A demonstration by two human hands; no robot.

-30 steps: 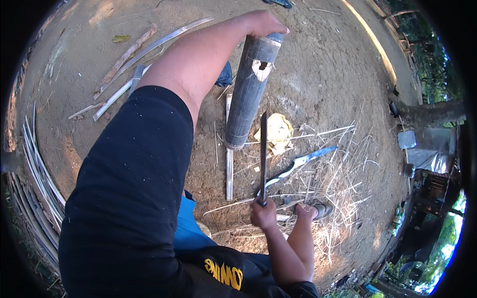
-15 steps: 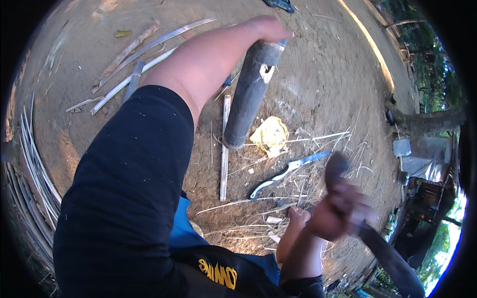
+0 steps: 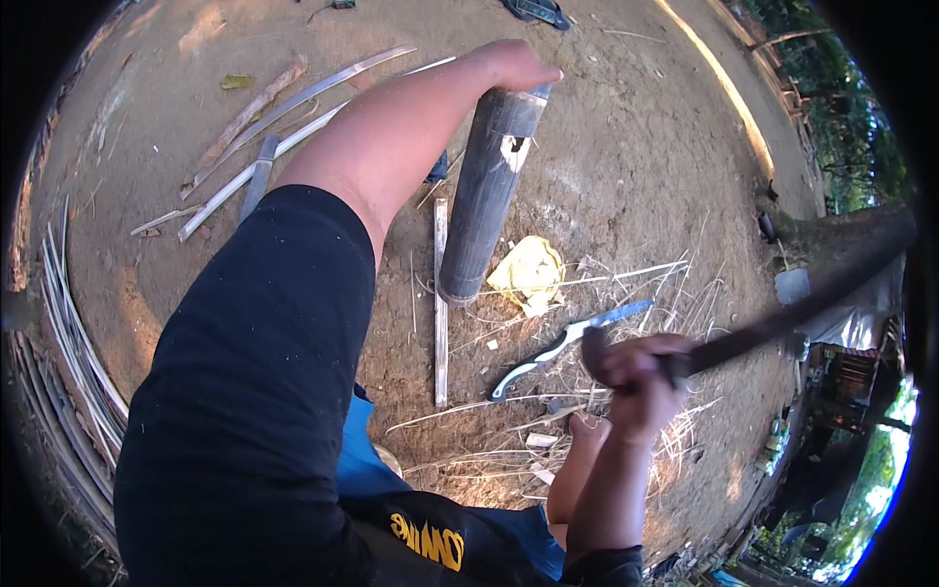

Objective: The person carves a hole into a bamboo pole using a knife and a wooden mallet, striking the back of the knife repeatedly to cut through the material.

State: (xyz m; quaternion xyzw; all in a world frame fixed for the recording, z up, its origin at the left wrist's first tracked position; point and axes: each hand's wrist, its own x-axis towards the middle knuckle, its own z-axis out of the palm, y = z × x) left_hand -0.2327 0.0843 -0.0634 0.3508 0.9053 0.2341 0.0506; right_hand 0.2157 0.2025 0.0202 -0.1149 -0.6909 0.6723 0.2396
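My left hand (image 3: 518,67) is closed over the far top end of a dark bamboo tube (image 3: 481,201); its fingers are partly hidden. Near that end, a pale notch with a hole is cut into the tube's wall. The tube's other end is down by a flat wooden strip (image 3: 440,303). In my right hand (image 3: 644,382) is the handle of a machete (image 3: 782,318), its long dark blade slanting up to the right, apart from the tube. Between my hands lie a crumpled yellow bag (image 3: 528,274) and a folding saw (image 3: 558,350) with a blue blade and white-and-black handle.
Bamboo strips (image 3: 323,122) lie on the dirt at the far left, and a bundle of thin slats (image 3: 73,323) runs along the left edge. Shavings (image 3: 675,293) litter the ground around the saw. A sandal (image 3: 536,12) lies at the top; a tree trunk (image 3: 841,230) stands right.
My right hand has risen slightly and moved left. The machete blade has swung from pointing down right to up right. My left hand still holds the tube, which has shifted a little.
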